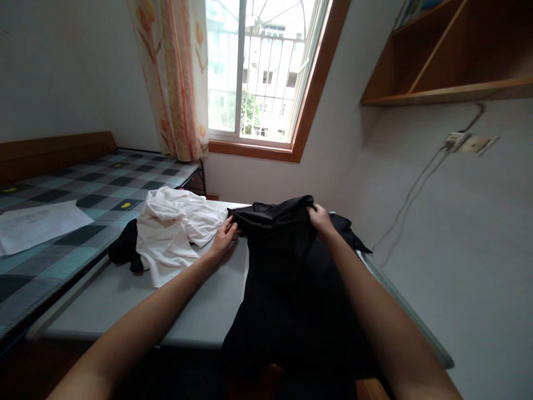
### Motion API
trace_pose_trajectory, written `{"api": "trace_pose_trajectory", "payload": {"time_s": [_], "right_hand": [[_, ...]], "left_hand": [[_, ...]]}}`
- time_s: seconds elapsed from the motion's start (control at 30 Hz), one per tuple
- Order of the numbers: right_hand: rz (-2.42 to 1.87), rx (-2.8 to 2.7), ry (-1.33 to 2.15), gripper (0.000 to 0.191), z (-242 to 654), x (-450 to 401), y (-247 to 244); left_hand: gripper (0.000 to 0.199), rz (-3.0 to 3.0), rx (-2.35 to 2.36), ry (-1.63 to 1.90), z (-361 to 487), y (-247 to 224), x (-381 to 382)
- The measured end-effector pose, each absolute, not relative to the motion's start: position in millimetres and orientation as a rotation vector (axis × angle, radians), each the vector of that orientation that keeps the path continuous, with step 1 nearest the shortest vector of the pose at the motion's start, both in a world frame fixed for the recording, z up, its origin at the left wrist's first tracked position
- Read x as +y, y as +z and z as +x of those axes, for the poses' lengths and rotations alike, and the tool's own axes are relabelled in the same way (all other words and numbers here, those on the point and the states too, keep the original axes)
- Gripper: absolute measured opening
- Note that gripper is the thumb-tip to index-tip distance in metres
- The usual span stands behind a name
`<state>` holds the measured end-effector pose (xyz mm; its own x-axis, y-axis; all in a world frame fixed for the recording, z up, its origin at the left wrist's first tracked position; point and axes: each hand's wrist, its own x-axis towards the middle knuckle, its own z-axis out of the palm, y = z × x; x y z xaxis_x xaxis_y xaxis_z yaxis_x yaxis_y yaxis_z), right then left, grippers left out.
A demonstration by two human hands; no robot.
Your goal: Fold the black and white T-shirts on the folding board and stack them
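Note:
A black garment (291, 300) lies spread over the right part of a white table (200, 311), its near end hanging over the front edge. My left hand (225, 236) pinches its far left corner. On the other side my right hand (321, 219) grips the far right part, thumb and fingers closed on the cloth. Between my hands the fabric is lifted and bunched into a fold. Just left of my left hand is a crumpled white garment (170, 222), with a piece of black cloth (124, 247) partly under it.
A bed with a checked cover (95, 183) stands along the table's left side, with sheets of paper (41, 222) on it. At the back are a window (258, 78) and a flowered curtain (175, 78). A wooden shelf (449, 91) and a wall socket (468, 143) are on the right wall.

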<state>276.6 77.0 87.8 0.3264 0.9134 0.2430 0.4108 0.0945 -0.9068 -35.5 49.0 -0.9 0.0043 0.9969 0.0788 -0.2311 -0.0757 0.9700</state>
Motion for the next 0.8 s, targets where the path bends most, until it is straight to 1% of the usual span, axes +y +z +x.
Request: {"api": "trace_pose_trajectory", "payload": {"time_s": [0.13,0.2,0.27,0.37,0.43,0.57,0.67,0.8], "right_hand": [[-1.342,-1.178,0.627,0.017,270.5,79.3,162.1],[-1.260,-1.117,0.706,0.019,264.2,74.1,189.9],[-1.194,-1.167,0.840,0.023,258.3,67.1,202.5],[-1.210,-1.404,1.032,0.033,256.7,57.6,191.4],[-1.342,-1.665,1.014,0.040,261.7,52.6,171.8],[-1.595,-2.208,0.784,0.051,272.3,37.9,132.9],[-1.677,-2.468,0.642,0.059,269.6,19.9,113.6],[-1.817,-2.728,0.197,0.054,259.1,-0.9,94.2]], "left_hand": [[0.067,1.101,0.971,1.303,-39.4,4.3,46.3],[0.070,1.143,0.902,1.279,-38.1,10.2,40.2],[0.073,1.146,0.759,1.193,-34.7,16.3,31.9],[0.076,1.063,0.513,0.953,-29.0,22.6,18.4],[0.075,1.028,0.433,0.831,-26.3,24.5,11.1],[0.059,1.088,0.466,0.813,-22.1,23.0,6.8],[0.057,1.212,0.556,0.907,-18.5,18.3,10.5],[0.055,1.636,0.740,1.054,-16.9,10.5,11.1]]}}
